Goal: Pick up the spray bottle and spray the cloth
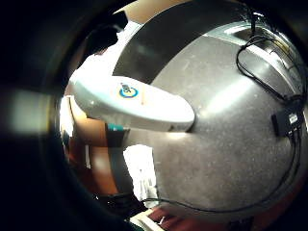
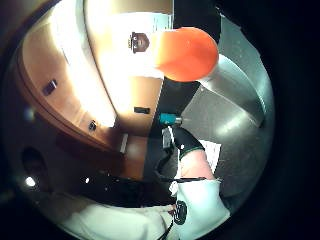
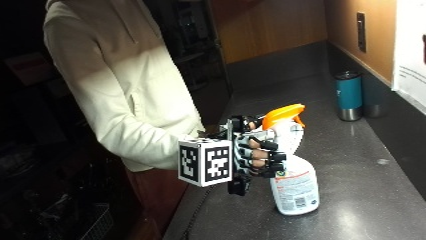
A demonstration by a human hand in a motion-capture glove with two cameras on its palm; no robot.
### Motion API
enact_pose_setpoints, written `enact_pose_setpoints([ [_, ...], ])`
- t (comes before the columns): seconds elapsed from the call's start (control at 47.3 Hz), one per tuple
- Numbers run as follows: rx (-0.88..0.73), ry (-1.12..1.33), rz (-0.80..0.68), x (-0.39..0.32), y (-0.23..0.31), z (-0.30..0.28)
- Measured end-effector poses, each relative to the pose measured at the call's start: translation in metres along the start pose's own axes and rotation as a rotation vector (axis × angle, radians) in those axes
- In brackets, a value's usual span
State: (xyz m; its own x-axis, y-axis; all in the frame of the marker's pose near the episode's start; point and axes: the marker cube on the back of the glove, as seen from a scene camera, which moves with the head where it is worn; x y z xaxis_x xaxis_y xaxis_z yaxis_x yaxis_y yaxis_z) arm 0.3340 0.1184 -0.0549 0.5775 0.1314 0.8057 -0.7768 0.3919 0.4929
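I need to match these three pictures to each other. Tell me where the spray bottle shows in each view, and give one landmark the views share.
Outside view: the spray bottle stands on the dark counter, gripped at its neck by the gloved right hand.
Little finger side palm view: its white body crosses the picture, above the counter.
Thumb side palm view: only its orange top shows.
Shared landmark: the counter.

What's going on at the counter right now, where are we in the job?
A person in a cream hoodie grips the spray bottle with the gloved right hand, fingers curled round its neck just below the orange trigger head. The bottle stands upright, at or just above the dark counter; whether it has lifted off cannot be told. The cloth cannot be picked out with certainty. A teal tumbler stands farther back by the wall.
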Motion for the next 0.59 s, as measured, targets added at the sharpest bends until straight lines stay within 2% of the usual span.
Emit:
enact_pose_setpoints([
  [0.591, -0.020, -0.105, 0.106, 0.007, -0.041, 0.031],
])
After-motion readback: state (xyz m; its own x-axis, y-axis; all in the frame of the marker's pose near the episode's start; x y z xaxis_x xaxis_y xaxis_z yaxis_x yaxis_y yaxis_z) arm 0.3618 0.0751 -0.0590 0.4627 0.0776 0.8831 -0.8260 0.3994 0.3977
